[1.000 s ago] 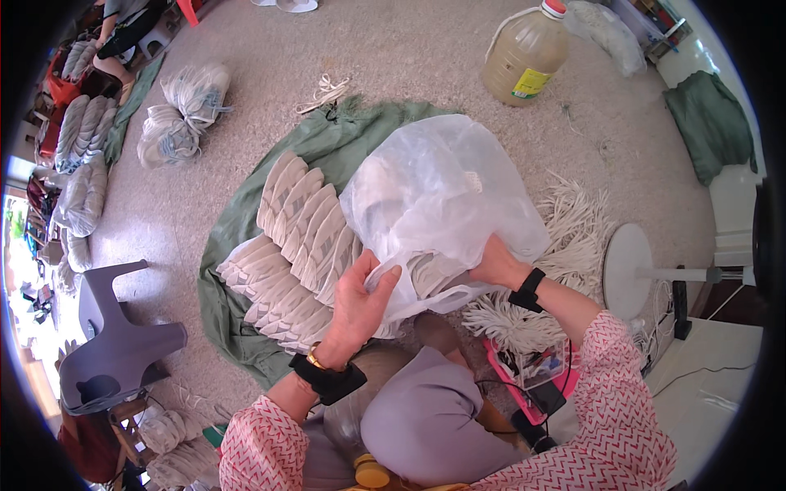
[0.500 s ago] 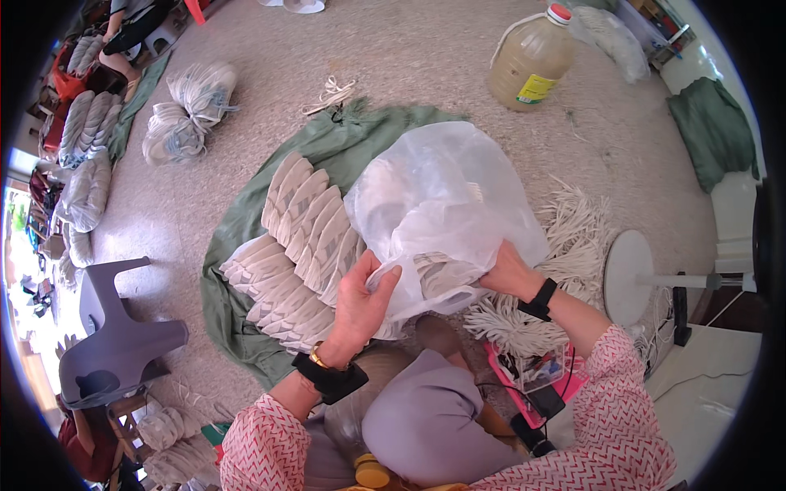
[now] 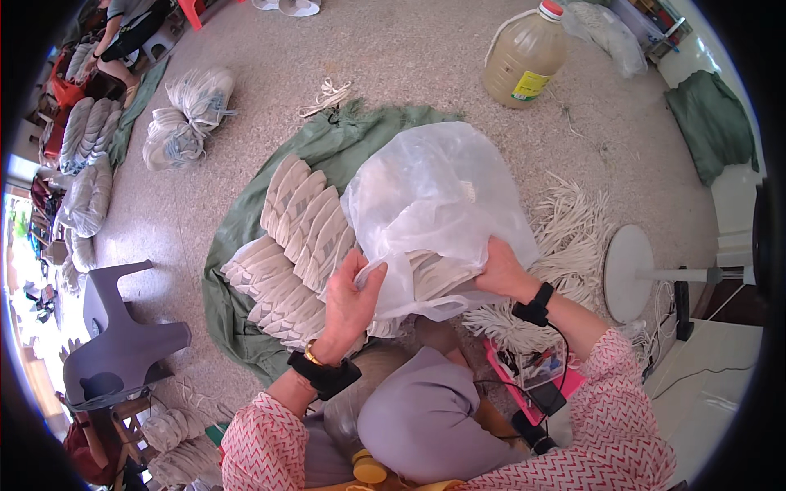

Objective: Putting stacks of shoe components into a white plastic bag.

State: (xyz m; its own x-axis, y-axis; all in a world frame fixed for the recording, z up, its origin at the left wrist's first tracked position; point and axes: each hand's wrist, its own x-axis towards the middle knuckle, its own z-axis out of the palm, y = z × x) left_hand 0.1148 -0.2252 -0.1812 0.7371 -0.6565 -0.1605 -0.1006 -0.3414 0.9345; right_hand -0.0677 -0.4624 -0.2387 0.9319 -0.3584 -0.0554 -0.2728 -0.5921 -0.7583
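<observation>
A translucent white plastic bag (image 3: 434,180) lies in front of me with its mouth toward me. My left hand (image 3: 352,295) pinches the left edge of the mouth between thumb and fingers. On the opposite edge, my right hand (image 3: 503,272) grips the plastic, its fingertips partly hidden by the bag. Through the opening show cream fabric pieces (image 3: 434,274) packed in layers. Left of the bag, overlapping rows of similar cream pieces with grey patches (image 3: 299,217), shaped like shoe uppers, rest on a green cloth (image 3: 233,327).
Bundles of white cord (image 3: 569,237) spread right of the bag, beside a pink tray (image 3: 565,383) and a round white stand base (image 3: 629,274). A large capped jug (image 3: 524,61) stands beyond. At left are a grey plastic stool (image 3: 119,344) and wrapped bundles (image 3: 188,119). Another person sits far left.
My left hand has moved a little left with the bag's edge. The mouth is spread wider, and more of the cream pieces inside show.
</observation>
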